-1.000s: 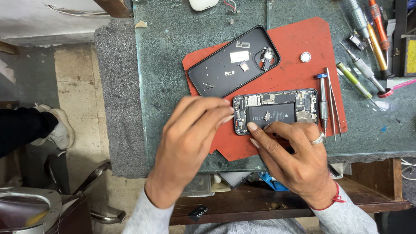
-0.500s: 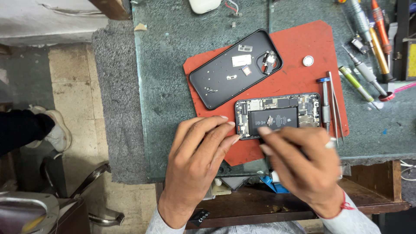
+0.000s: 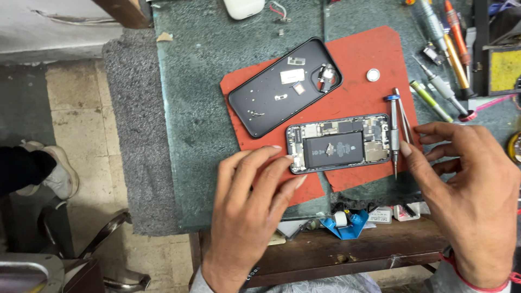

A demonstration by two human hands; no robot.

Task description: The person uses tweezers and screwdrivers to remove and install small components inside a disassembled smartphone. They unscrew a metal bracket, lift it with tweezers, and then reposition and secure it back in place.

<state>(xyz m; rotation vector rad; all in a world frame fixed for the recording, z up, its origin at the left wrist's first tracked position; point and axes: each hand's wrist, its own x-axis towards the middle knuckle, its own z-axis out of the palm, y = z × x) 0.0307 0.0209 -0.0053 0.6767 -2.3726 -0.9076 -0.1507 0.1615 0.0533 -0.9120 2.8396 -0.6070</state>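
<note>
Opened phone (image 3: 339, 144) on red mat (image 3: 358, 92) near surface's front edge, left hand (image 3: 247, 211) fingers spread, touching its left end, right hand (image 3: 472, 190) open, empty, beside screwdriver (image 3: 394, 133), back cover (image 3: 285, 87) apart behind.

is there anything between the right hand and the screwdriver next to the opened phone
Nothing visible. The right hand has its fingertips just beside the screwdriver and tweezers, with only bare red mat between. The left hand touches the phone.

Green stone bench top (image 3: 217, 108) over a wooden shelf (image 3: 347, 252), tiled floor (image 3: 76, 114) beside.
</note>
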